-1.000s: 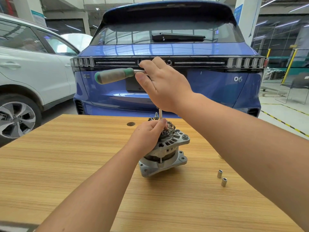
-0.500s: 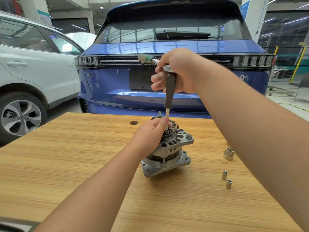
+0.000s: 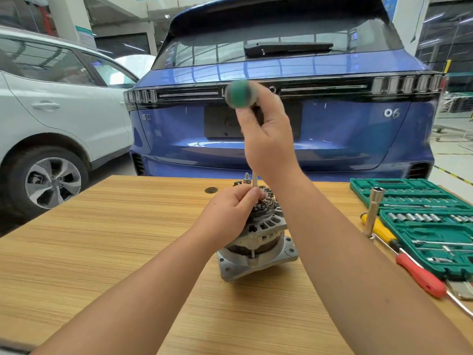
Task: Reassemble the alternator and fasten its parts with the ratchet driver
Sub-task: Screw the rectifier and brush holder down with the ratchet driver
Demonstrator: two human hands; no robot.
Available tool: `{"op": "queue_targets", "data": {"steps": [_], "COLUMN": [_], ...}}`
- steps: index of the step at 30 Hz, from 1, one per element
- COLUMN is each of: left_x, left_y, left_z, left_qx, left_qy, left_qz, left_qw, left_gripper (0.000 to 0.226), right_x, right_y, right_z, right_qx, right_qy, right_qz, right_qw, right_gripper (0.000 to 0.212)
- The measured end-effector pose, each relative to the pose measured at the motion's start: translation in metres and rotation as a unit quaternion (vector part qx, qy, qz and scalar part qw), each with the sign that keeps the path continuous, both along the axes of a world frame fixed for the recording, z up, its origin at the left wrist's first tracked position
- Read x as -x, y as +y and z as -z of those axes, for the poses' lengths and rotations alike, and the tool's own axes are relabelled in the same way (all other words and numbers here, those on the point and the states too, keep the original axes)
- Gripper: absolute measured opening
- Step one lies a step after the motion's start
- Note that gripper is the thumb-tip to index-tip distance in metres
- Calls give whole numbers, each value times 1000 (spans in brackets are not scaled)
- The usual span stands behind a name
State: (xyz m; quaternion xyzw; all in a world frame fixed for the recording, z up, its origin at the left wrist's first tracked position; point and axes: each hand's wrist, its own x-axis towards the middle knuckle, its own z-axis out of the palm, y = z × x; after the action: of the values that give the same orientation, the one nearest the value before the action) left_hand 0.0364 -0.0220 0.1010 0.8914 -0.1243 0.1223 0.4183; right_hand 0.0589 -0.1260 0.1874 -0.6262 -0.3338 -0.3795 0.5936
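Right hand [image 3: 268, 139] clasps the ratchet driver [image 3: 240, 94] above the alternator [image 3: 261, 242] — left hand [image 3: 230, 213] pinches its shaft.

Bare table [image 3: 102, 252] left of alternator [image 3: 258, 242]; socket case [image 3: 419, 226] crowding right.

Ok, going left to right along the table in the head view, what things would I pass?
alternator → tall upright socket → yellow-handled screwdriver → red-handled screwdriver → green socket set case

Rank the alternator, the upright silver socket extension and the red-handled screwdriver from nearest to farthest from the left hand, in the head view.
1. alternator: directly under the left hand.
2. upright silver socket extension: standing to the right, beside the green case.
3. red-handled screwdriver: lying farther right, nearer the table edge.
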Motion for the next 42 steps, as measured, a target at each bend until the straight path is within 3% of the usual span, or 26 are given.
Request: {"op": "queue_targets", "data": {"steps": [4, 6, 12, 14, 16, 20, 29, 37, 42], "left_x": [-1, -5, -11, -13, -16, -20, -24, -21, -18], "left_y": [2, 6, 4, 4, 6, 8, 7, 4, 4], "left_z": [-7, -15, -14, -10, -8, -6, -5, -4, -3], "left_qx": [-26, -61, -60, -37, -29, -25, -9, 6, 14], "left_qy": [20, 31, 12, 17, 31, 34, 33, 34, 34], "left_qz": [3, 4, 39, 44, 47, 49, 63, 62, 54], "left_qw": [999, 998, 997, 998, 998, 998, 997, 997, 998], "left_gripper": [32, 34, 44, 39, 34, 30, 20, 22, 24], "right_x": [7, 9, 8, 8, 8, 6, 8, 16, 24], "right_y": [1, -2, -7, -8, -9, -16, -30, -30, -25], "right_z": [-5, -9, -30, -36, -41, -48, -49, -53, -51], "right_qx": [42, 68, 90, 89, 30, -128, -215, -252, -199], "right_qy": [29, 33, 18, 62, 160, 332, 421, 446, 470], "right_qz": [-97, -100, 19, 52, -15, -194, -327, -332, -344], "right_qw": [994, 992, 996, 993, 987, 914, 818, 792, 788], "right_gripper": [30, 30, 20, 18, 14, 13, 21, 17, 6]}}
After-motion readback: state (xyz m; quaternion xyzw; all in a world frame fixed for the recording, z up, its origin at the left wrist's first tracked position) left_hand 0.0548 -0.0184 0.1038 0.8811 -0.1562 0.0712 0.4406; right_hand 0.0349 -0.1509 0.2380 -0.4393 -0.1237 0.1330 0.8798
